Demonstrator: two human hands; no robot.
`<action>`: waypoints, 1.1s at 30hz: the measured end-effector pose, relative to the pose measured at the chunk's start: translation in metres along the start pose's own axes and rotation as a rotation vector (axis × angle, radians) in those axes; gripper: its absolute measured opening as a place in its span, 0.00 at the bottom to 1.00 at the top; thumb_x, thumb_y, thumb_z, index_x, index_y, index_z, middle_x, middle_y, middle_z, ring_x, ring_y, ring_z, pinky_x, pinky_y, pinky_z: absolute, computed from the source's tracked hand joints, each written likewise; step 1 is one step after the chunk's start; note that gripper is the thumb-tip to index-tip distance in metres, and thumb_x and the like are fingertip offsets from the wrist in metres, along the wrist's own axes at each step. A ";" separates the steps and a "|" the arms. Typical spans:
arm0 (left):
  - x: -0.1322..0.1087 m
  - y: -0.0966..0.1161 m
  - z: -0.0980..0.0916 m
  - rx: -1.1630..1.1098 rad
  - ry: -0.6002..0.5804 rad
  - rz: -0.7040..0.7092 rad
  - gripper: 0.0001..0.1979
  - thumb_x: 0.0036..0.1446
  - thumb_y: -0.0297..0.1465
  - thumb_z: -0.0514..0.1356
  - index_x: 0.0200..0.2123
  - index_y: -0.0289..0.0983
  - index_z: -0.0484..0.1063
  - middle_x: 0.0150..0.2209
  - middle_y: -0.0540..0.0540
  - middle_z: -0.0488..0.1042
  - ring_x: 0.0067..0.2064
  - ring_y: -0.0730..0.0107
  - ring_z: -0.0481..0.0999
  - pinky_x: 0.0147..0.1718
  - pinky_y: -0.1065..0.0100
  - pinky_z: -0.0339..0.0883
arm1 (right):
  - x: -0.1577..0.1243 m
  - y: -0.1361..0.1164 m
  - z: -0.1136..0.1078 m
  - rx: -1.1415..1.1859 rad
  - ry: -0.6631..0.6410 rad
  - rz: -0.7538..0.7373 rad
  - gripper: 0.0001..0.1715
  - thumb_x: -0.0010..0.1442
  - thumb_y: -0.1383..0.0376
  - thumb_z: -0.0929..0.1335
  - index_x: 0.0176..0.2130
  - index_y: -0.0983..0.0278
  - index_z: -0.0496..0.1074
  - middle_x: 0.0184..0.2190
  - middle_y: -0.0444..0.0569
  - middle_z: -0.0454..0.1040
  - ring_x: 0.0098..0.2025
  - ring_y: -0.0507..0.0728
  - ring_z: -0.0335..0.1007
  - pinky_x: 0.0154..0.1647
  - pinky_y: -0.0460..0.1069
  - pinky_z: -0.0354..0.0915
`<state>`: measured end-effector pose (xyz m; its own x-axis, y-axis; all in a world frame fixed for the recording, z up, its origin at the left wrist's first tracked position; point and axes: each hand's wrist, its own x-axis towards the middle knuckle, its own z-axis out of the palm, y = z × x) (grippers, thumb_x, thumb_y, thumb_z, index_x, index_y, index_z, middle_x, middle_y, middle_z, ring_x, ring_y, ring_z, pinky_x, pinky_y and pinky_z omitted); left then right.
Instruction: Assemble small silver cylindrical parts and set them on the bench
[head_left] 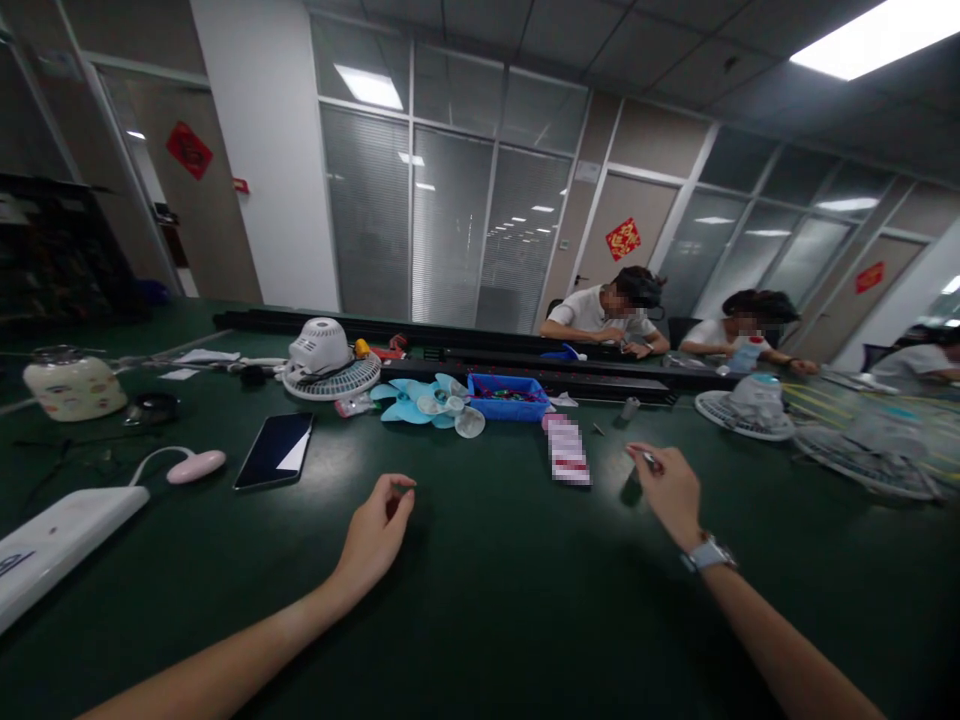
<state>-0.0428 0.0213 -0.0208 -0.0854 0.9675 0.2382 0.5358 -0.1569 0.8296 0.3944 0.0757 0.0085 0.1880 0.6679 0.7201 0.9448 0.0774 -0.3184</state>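
My left hand [377,530] rests over the dark green table [480,600], fingers curled into a pinch on something too small to name. My right hand [667,488], with a watch [707,553] on the wrist, is closed on a small silvery object near its fingertips. A blurred red-and-white pack [567,451] lies just left of the right hand. A black phone [275,450] lies left of my left hand. Further back sit light blue fan blades [427,401] and a blue tray [508,396] of small parts.
A white fan motor on its grille [327,360] stands at the back left, another fan grille [746,408] at the right. A pink mouse [195,466], a white box [56,540] and a jar [73,384] lie at left. Two people sit beyond a black rail [525,375].
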 end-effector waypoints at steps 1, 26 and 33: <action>0.000 0.001 0.000 0.001 -0.004 0.000 0.15 0.62 0.42 0.50 0.45 0.40 0.67 0.30 0.50 0.74 0.32 0.61 0.75 0.32 0.64 0.65 | 0.006 0.016 -0.003 -0.058 0.048 0.043 0.32 0.64 0.45 0.58 0.44 0.62 0.78 0.28 0.50 0.67 0.27 0.56 0.61 0.27 0.50 0.55; 0.001 0.004 -0.002 0.066 -0.026 -0.004 0.18 0.59 0.45 0.51 0.46 0.40 0.65 0.30 0.49 0.74 0.33 0.59 0.76 0.33 0.63 0.66 | 0.012 0.051 -0.003 -0.149 -0.252 0.385 0.38 0.55 0.38 0.62 0.49 0.60 0.76 0.27 0.50 0.75 0.30 0.59 0.70 0.25 0.49 0.56; 0.002 -0.001 -0.002 0.055 -0.037 0.019 0.18 0.59 0.44 0.51 0.47 0.40 0.64 0.31 0.49 0.75 0.33 0.60 0.76 0.33 0.64 0.66 | 0.009 0.053 0.003 -0.172 -0.246 0.350 0.39 0.54 0.36 0.61 0.46 0.62 0.78 0.29 0.52 0.76 0.29 0.60 0.70 0.26 0.49 0.57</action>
<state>-0.0446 0.0233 -0.0200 -0.0440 0.9713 0.2338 0.5825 -0.1652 0.7959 0.4455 0.0884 -0.0039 0.4537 0.7894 0.4135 0.8707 -0.2938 -0.3945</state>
